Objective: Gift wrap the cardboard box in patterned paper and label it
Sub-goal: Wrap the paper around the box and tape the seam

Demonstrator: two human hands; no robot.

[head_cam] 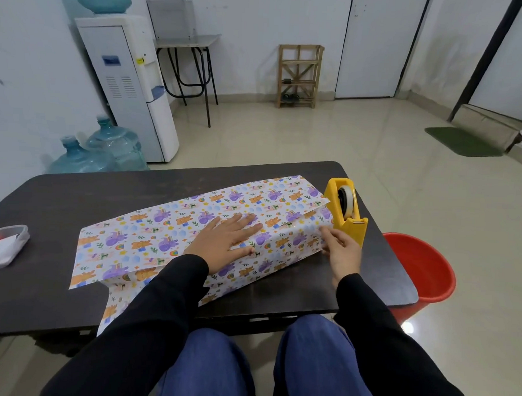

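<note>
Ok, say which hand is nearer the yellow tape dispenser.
Right. The right hand is just before the tape dispenser; the left hand lies flat on the wrapping paper, farther left.

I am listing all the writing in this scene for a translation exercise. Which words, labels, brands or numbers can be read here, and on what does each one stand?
Nothing here reads clearly.
The blue panel on the water dispenser: too blurred to read.
The yellow sticker beside it: too small to read.
The patterned paper: pictures only, no words visible.
The tape dispenser: no writing visible.
</note>
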